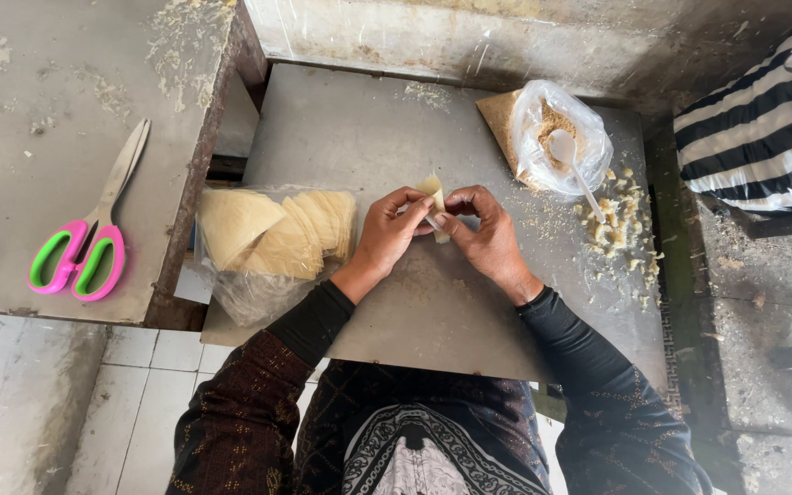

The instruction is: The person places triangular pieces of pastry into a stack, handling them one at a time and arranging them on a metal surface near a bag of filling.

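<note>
Over the middle of the grey counter (368,137) I'm holding a small pale wrapper (434,194) between both hands, and it's sitting just above the surface, standing up between my fingertips. My left hand (390,231) is pinching its left edge, thumb and fingers closed on the dough, and my right hand (485,231) is clamping the other side the same way, so the two are almost touching each other. A thin white stick-like bit is showing under the wrapper between my thumbs (I can't tell what it is). Off to my left, a clear bag with a fanned stack of wrappers (277,229) is lying at the counter's edge. Up to my right, an open plastic bag of crumbly brown filling (556,137) is sitting with a white spoon (568,156) in it, and yellowish crumbs (618,225) are lying scattered beside it. Pink and green scissors (84,247) are resting on the raised slab (48,92), well apart from me.
</note>
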